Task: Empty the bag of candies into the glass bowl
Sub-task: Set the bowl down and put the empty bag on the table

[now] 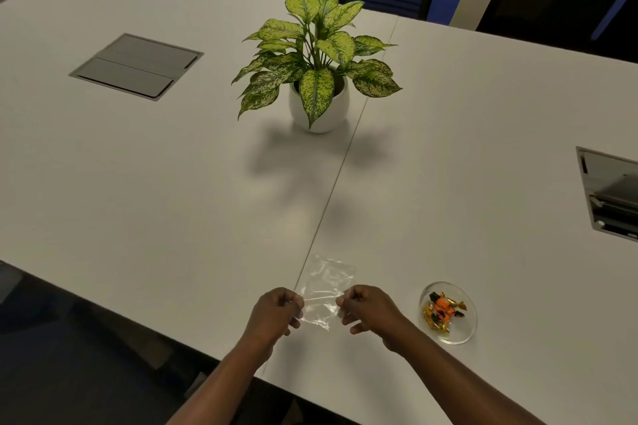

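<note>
Head view. I see the clear plastic bag held flat between both hands, low over the white surface near its front edge. My left hand pinches the bag's left edge in a thumb-and-finger grip; my right hand pinches the right edge the same way, other fingers curled. The bag looks empty: no candies show through the film. The candies, orange, gold and dark wrappers, lie heaped in the glass bowl, which stands just right of my right hand, apart from it. I judge the pour done. To finish well, I would check the corners of the film for a stuck piece, then lay the bag down clear of the bowl. A potted plant stands well beyond.
</note>
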